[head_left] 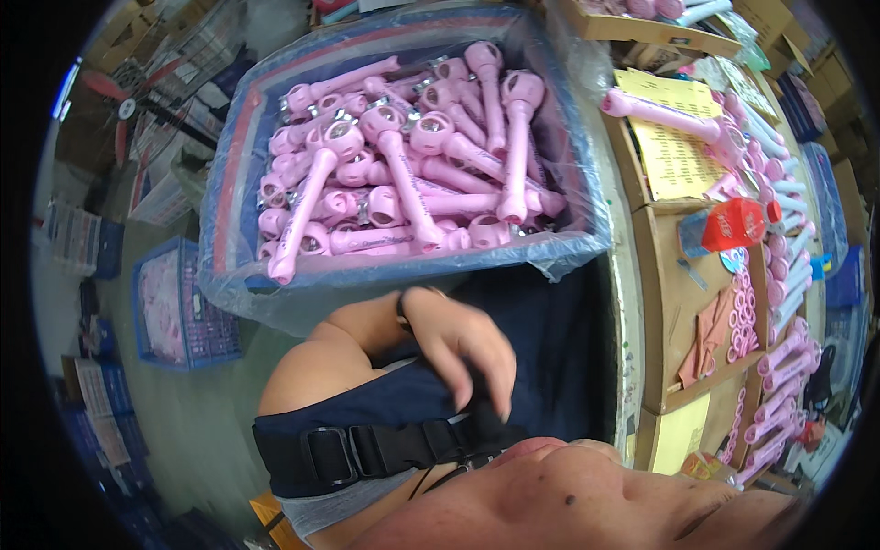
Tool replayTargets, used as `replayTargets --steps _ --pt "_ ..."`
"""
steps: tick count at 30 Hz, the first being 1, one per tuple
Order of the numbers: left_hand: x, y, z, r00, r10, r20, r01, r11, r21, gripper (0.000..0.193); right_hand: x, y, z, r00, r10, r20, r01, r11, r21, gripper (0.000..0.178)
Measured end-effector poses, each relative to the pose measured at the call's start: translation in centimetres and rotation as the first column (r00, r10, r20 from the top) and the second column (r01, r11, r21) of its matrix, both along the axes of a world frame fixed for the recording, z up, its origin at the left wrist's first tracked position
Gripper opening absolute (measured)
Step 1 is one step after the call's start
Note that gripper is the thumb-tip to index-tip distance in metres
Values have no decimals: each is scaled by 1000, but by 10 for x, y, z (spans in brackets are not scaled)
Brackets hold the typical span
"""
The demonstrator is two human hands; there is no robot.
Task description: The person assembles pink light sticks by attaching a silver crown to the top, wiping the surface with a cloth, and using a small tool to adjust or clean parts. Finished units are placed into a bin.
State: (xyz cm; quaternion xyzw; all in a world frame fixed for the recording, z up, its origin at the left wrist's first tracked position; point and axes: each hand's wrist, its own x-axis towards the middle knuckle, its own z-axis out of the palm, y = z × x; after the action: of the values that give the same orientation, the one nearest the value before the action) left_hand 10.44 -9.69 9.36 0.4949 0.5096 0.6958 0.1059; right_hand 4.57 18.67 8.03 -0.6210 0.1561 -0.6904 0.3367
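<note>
Your left hand [463, 339] is in front of your body, slightly blurred, thumb apart from loosely bent fingers, with no article visible in it; a dark band [401, 312] circles the wrist. Its fingertips point down near your black belt [403, 446]; contact cannot be confirmed. Your right hand is out of view, so its state cannot be told. Directly beyond the left hand stands a plastic-lined blue bin [403, 271] holding heaped pink wands [399, 170], round heads at mixed angles; no visible hand touches them. The step in hand is judged a pause between handlings; taking up a wand would call for reaching over the bin's near rim and closing on one loose handle. Left of the hand, a blue basket [215, 339] sits on the floor with pale pink contents. To its right, the tabletop [627, 339] carries a cardboard tray [651, 302] with pink rings [744, 302], a folded cloth [710, 335] and a red-and-blue container [733, 226]; farther right lie more pink handles [784, 367].
</note>
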Motion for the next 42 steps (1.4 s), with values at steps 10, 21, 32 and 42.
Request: replayTargets --steps 10,21,32,42 --pt "167 -209 -64 98 619 -779 207 -779 -592 63 -23 -10 9 998 40 -50 -41 999 -19 21" --pt "136 -181 -52 -474 875 95 -632 -263 -729 37 -63 82 26 751 -535 -386 655 674 340 25" --pt "-16 42 -48 584 443 680 -279 896 -344 66 -227 138 -68 -360 -511 -780 677 -719 158 24" --pt "-59 144 -56 378 179 908 -96 983 -154 56 -203 158 65 -543 -459 -703 568 -818 95 28"
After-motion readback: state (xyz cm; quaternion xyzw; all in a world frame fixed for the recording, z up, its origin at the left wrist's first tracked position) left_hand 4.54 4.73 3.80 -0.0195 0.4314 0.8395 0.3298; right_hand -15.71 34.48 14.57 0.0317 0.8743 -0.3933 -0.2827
